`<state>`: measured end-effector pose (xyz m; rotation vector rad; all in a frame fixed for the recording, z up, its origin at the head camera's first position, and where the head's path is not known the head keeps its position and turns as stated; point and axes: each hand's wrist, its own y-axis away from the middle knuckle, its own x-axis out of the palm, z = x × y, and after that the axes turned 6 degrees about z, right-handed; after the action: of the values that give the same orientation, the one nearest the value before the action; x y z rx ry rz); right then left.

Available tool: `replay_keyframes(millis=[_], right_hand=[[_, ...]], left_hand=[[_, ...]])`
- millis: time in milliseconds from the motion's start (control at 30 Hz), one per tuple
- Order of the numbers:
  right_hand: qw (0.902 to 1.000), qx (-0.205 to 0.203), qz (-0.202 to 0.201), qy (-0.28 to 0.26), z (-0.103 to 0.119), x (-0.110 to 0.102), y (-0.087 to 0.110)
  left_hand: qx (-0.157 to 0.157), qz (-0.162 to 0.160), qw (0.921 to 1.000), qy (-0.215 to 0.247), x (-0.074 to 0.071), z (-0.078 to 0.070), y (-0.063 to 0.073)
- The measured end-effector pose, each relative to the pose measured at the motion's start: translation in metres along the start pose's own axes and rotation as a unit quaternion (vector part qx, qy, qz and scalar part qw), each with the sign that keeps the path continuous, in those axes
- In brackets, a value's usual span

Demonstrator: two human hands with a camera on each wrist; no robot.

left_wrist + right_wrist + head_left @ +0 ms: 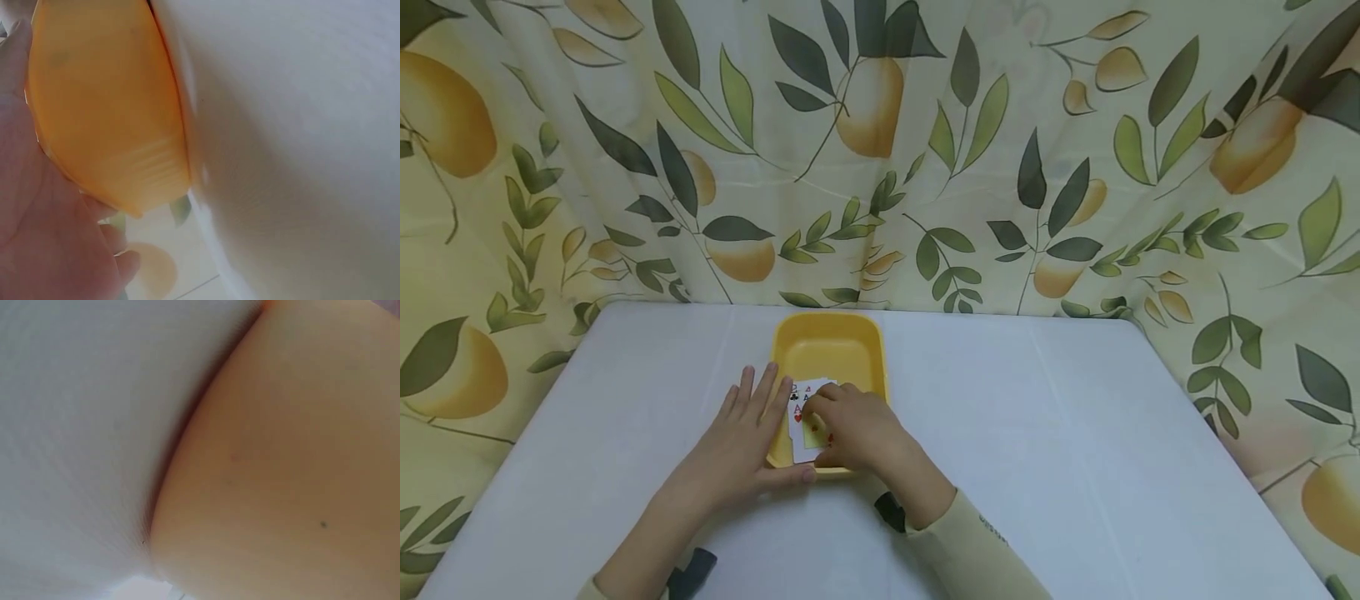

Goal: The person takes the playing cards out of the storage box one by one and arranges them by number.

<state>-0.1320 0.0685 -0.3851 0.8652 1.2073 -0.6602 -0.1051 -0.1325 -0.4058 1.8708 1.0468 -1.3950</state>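
A yellow tray (831,333) rests on the white table with a small group of playing cards (797,429) in its near part. Red and black aces show on the cards, which overlap one another. Straight fingers of my left hand (737,442) lie along the tray's left rim, and its thumb reaches along the near rim. In the left wrist view the left hand (44,212) is beside the tray's outer wall (112,106). Bent over the cards from the right, my right hand (861,429) grips them with fingers and thumb, covering their right side.
The white tablecloth (1037,433) spreads on both sides of the tray. Behind the table's far edge hangs a curtain (970,208) printed with fruit and leaves. Dark wrist straps (692,573) show below the hands.
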Motion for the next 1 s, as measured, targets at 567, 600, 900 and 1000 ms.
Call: replay_keyframes(millis=[567, 600, 900, 1000], right_hand=[[0.9999, 0.004, -0.013, -0.010, -0.003, 0.003, -0.005], [0.9998, 0.000, -0.018, -0.012, -0.003, 0.003, -0.005], [0.9935, 0.015, -0.077, -0.082, -0.012, -0.007, -0.002], [0.9884, 0.028, -0.101, -0.109, -0.021, -0.015, 0.004]], left_hand=[[-0.043, 0.030, 0.9986, -0.008, -0.011, 0.008, -0.009], [-0.043, 0.031, 0.9985, -0.009, -0.011, 0.008, -0.010], [-0.031, 0.021, 0.9993, -0.001, -0.007, 0.008, -0.011], [-0.033, 0.023, 0.9992, 0.001, -0.005, 0.006, -0.009]])
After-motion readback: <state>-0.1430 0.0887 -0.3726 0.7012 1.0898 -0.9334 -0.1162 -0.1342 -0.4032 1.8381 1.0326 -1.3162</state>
